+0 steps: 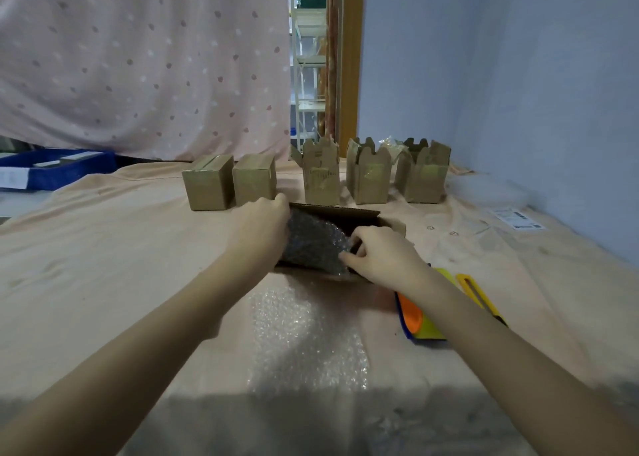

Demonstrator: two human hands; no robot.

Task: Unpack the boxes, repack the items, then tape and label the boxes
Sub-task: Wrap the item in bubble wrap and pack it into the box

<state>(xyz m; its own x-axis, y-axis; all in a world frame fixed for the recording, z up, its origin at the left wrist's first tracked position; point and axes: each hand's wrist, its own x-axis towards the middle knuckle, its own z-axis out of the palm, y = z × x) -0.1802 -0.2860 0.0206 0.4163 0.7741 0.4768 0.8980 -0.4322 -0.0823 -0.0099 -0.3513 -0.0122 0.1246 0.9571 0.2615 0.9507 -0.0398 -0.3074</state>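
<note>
Both forearms outstretched, left hand (266, 224) and right hand (380, 251) gripping bubble-wrapped item (311, 241).

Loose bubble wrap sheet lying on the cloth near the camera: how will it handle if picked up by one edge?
The bubble wrap sheet is thin and see-through, so probably floppy and would drape. Likely very light. It lies flat on the cloth, so it should neither roll nor tip.

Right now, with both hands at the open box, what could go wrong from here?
1. The bubble-wrapped item fills the open box tightly; the right hand pinches only the wrap's edge, so the wrap may slip or tear.
2. The left hand is all that steadies the box, which could lift or slide.
3. The yellow utility knife lies beside the right forearm and could be knocked.
</note>
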